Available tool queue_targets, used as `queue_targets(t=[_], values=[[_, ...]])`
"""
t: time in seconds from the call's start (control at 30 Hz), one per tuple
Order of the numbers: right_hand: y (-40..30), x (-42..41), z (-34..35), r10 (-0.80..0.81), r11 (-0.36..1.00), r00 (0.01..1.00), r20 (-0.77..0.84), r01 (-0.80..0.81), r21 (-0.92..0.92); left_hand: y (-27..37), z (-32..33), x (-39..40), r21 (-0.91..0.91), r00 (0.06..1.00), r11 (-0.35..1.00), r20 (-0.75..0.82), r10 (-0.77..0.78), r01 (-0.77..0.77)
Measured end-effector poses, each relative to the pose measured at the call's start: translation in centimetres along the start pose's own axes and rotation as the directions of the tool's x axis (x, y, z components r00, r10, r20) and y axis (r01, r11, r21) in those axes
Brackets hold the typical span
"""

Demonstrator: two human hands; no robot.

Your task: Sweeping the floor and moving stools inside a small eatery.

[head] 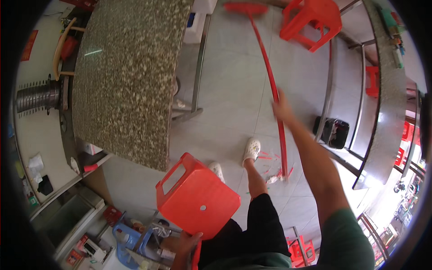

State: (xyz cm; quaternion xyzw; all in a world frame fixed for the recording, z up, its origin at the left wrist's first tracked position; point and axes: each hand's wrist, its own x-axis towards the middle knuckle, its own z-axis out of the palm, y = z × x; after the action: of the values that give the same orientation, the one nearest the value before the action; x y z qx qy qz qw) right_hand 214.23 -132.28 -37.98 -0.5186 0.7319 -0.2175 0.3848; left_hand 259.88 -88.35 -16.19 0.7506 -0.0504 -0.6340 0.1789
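My right hand [284,108] is closed around the long red handle of a broom [266,62]. The red broom head [245,8] rests at the far end, blurred, on the grey tiled floor. At lower left, my left hand [190,241] grips the edge of a red plastic stool [199,199], which has a small round hole in its seat. Scraps of litter [274,175], some red and some whitish, lie on the floor near the handle's near end and beside my right clog [253,148].
A speckled stone-topped table [128,77] fills the left. Another red stool [314,23] stands beyond the broom. On the right are a metal-legged table [391,111] and a black waste bin [334,133]. A blue plastic chair [126,249] sits at lower left.
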Motion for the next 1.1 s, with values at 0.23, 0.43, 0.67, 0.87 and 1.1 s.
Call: queue_targets(t=[0.23, 0.43, 0.67, 0.87, 1.1], values=[[-4.5, 4.1, 10.4, 0.21, 0.949, 0.97, 0.123, -0.172, -0.263, -1.5, -0.2, -0.9, 0.016, 0.998, 1.0, -0.058, 0.022, -0.021], [8.7, -31.1, 2.4, 0.391, 0.844, 0.886, 0.249, -0.237, -0.48, -1.6, -2.6, 0.2, 0.067, 0.998, 0.996, 0.032, 0.051, -0.053], [4.6, -60.0, -16.3, 0.718, 0.605, 0.639, 0.277, -0.375, -0.702, -3.2, -6.0, 0.5, 0.058, 0.987, 0.992, 0.125, 0.105, -0.113], [2.3, -58.6, -16.9, 0.551, 0.759, 0.807, 0.214, -0.378, -0.529, -4.5, -6.6, 0.6, 0.007, 0.976, 0.985, 0.14, 0.168, -0.17], [4.2, -31.0, 2.3, 0.169, 0.934, 0.957, 0.234, -0.08, -0.347, -5.5, -7.1, -0.1, -0.001, 0.975, 0.982, 0.118, 0.19, -0.191]])
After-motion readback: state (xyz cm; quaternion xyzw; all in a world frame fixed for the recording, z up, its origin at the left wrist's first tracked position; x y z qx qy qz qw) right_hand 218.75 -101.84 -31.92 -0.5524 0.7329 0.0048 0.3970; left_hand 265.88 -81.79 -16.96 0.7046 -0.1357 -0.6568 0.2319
